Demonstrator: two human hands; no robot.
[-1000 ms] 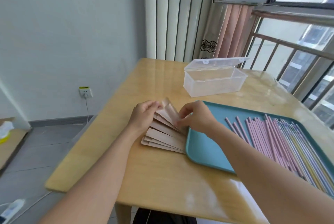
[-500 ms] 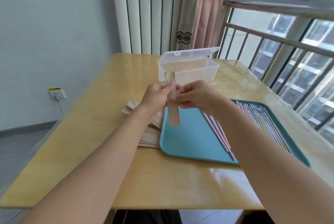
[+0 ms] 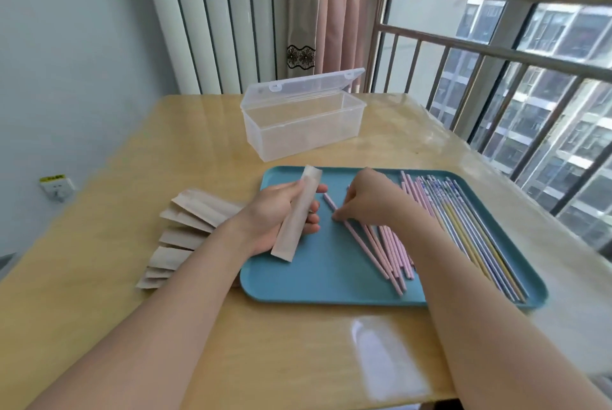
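The left hand [image 3: 273, 216] hovers palm-up over a teal plastic tray [image 3: 314, 277]. Its fingers and thumb curl round a long brown paper sleeve [image 3: 298, 214], which tilts from the heel of the palm up past the fingertips and points away and slightly right. The right hand [image 3: 371, 197] arches palm-down, its fingertips pinching a thin pink stick [image 3: 361, 244] near its far end. The stick lies flat on the tray, running from those fingertips back toward the person's right, with more pink sticks just beside it.
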